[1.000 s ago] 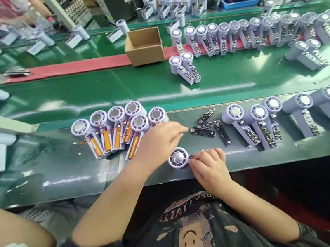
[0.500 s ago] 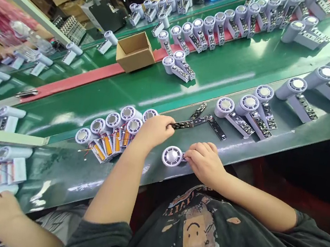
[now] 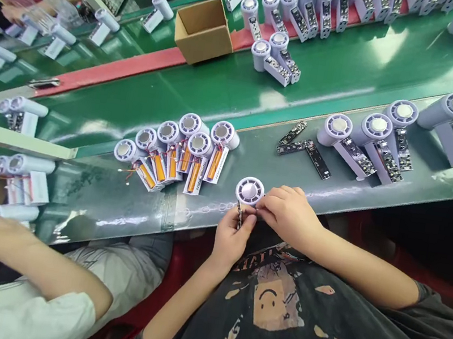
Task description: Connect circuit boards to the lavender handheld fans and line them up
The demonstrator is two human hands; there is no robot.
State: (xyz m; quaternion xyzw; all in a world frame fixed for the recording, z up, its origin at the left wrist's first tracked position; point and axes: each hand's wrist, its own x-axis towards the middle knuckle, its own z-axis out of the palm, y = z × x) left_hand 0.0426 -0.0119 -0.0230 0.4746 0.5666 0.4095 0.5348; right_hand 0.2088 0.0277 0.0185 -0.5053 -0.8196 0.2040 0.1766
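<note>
My left hand (image 3: 233, 236) is closed on a narrow circuit board (image 3: 239, 215), held on edge just below the head of a lilac handheld fan (image 3: 249, 191). My right hand (image 3: 290, 214) is closed at the fan's right side, its fingers gripping the lower part, which they mostly hide. The two hands nearly meet at the bench's front edge. Beyond them, several loose black circuit boards (image 3: 318, 160) lie on the bench. To the left stands a cluster of fans (image 3: 199, 143) with orange batteries and thin wires showing in their open handles.
More fans with boards in their handles (image 3: 338, 127) line the bench on the right. A cardboard box (image 3: 205, 31) stands across the green conveyor belt (image 3: 135, 92), near another row of fans (image 3: 305, 10). At left, a co-worker's hand (image 3: 0, 240) is by another fan (image 3: 11, 213).
My left hand has come back from the loose boards toward my body, bringing a circuit board to the fan. My right hand stays on the fan. The camera view has shifted.
</note>
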